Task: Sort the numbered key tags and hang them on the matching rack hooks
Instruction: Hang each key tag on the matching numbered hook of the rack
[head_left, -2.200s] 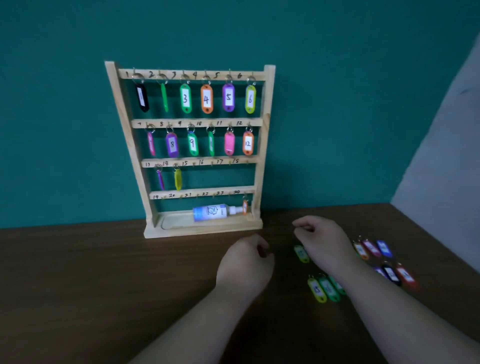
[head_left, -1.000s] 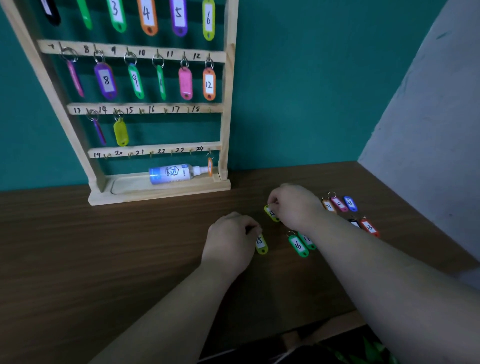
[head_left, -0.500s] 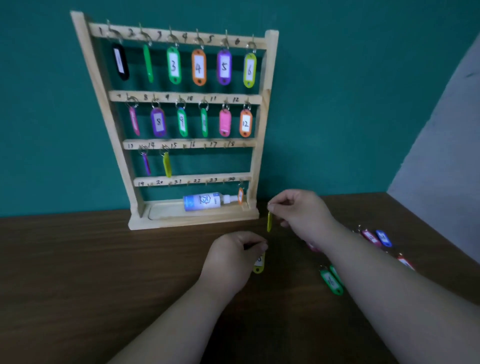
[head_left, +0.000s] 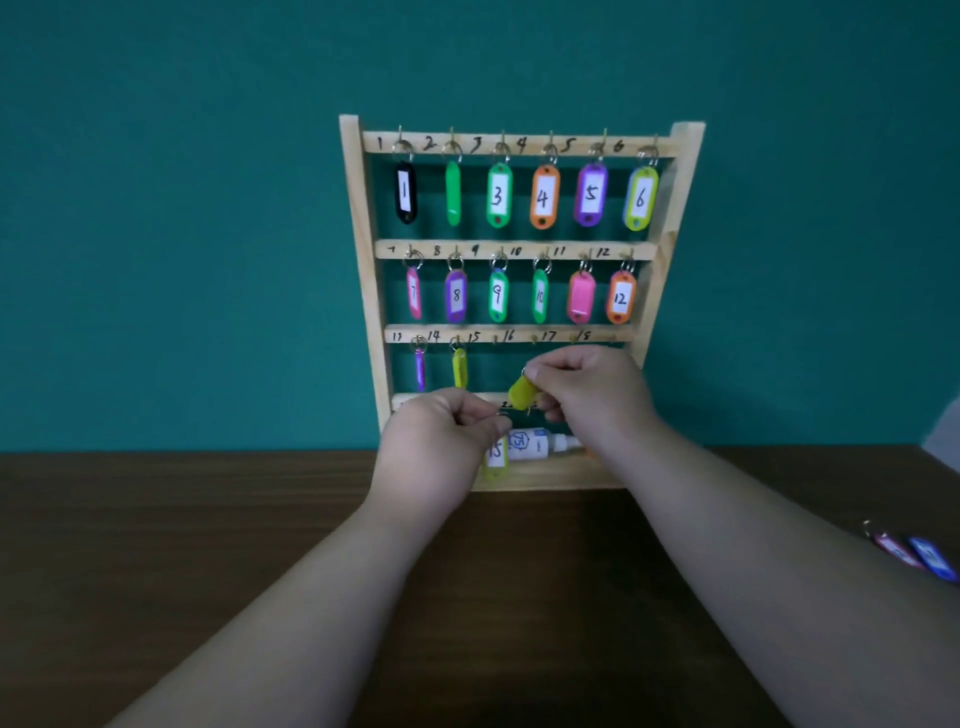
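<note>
The wooden key rack (head_left: 358, 270) stands against the teal wall with tags 1 to 12 on its top two rows and two tags under 13 and 14. My left hand (head_left: 439, 447) pinches the ring of a yellow-green tag marked 15 (head_left: 496, 457), which dangles below it. My right hand (head_left: 587, 395) holds a second yellow tag (head_left: 519, 391) by its ring, in front of the third row, below the bare hooks 15 to 18 (head_left: 535, 338). The number on that second tag is not readable.
A white bottle with a blue label (head_left: 535, 444) lies in the rack's base tray. A red tag (head_left: 891, 548) and a blue tag (head_left: 932, 558) lie on the brown table (head_left: 156, 545) at the far right, partly behind my right forearm.
Both hands have risen from the table to the rack's lower rows, each carrying a yellow tag. My view has tilted up and nearer the rack.
</note>
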